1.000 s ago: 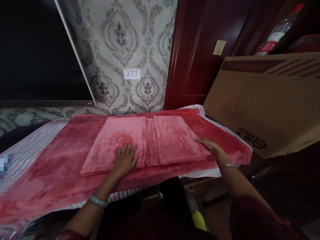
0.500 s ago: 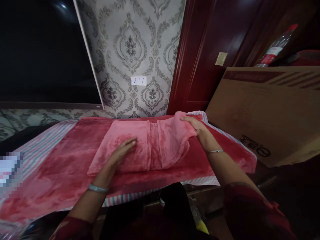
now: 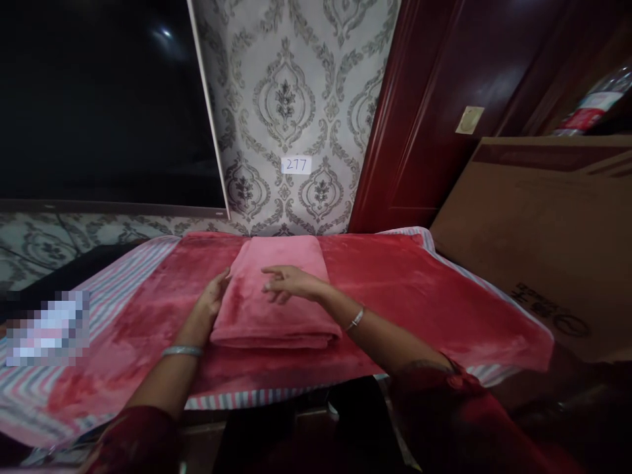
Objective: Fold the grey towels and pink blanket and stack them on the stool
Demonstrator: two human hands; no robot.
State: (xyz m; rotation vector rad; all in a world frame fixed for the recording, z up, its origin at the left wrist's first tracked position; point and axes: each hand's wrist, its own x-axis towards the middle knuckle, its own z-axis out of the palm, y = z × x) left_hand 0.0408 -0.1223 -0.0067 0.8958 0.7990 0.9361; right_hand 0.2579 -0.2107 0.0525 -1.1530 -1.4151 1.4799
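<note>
A folded pink plush blanket (image 3: 276, 322) lies as a compact, layered rectangle on a larger red plush cover (image 3: 395, 283). At the blanket's left edge is my left hand (image 3: 214, 293), fingers stretched out and holding nothing. My right hand (image 3: 291, 284) is over the top of the blanket with its fingers apart and nothing in them. Whether the right fingers touch the cloth I cannot tell. Both wrists wear bracelets.
A striped cloth (image 3: 113, 289) shows around the red cover. A large cardboard box (image 3: 533, 217) stands at the right, with a red-labelled bottle (image 3: 587, 112) behind it. At the back are a dark screen (image 3: 108, 105) and a patterned wall (image 3: 281, 125) bearing a paper label (image 3: 296, 164).
The blanket's right part has been folded over to the left, so the blanket is narrower. My right hand let go and moved left above it. My left hand shifted to the left edge.
</note>
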